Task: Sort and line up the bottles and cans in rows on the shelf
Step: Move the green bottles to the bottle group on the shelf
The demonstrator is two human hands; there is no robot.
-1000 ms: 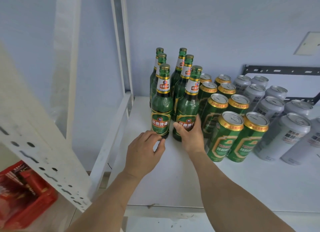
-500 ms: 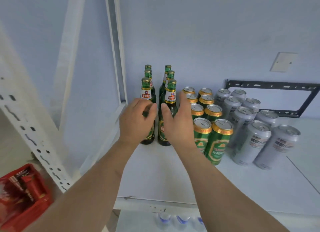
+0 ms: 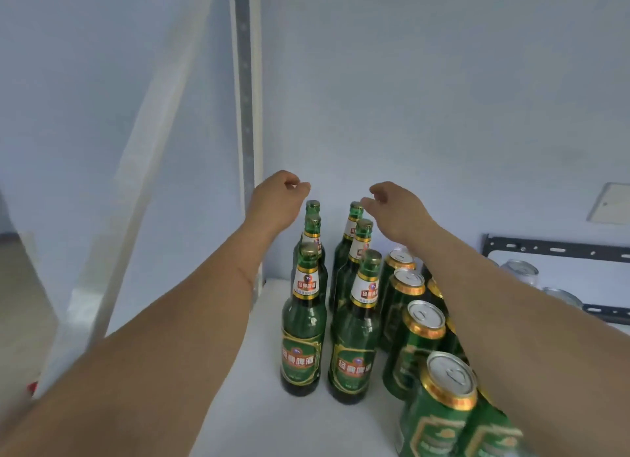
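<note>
Both arms reach to the back of the white shelf (image 3: 238, 405): left hand (image 3: 276, 202) and right hand (image 3: 397, 208) hover loosely curled, holding nothing, above the rearmost green glass bottles (image 3: 353, 218), two rows at the left edge beside green-and-gold cans (image 3: 422, 340). Likely straightening rear bottles next.

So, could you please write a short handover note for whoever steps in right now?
Left hand: raised above the rear bottle of the left row, fingers loosely curled, holding nothing.
Right hand: raised by the rear bottle of the right row, also holding nothing.
Done: six green bottles stand upright in two rows of three at the left end of the shelf; green cans are lined up beside them.
Left: silver cans at far right are mostly hidden by the right arm; check their rows.
</note>
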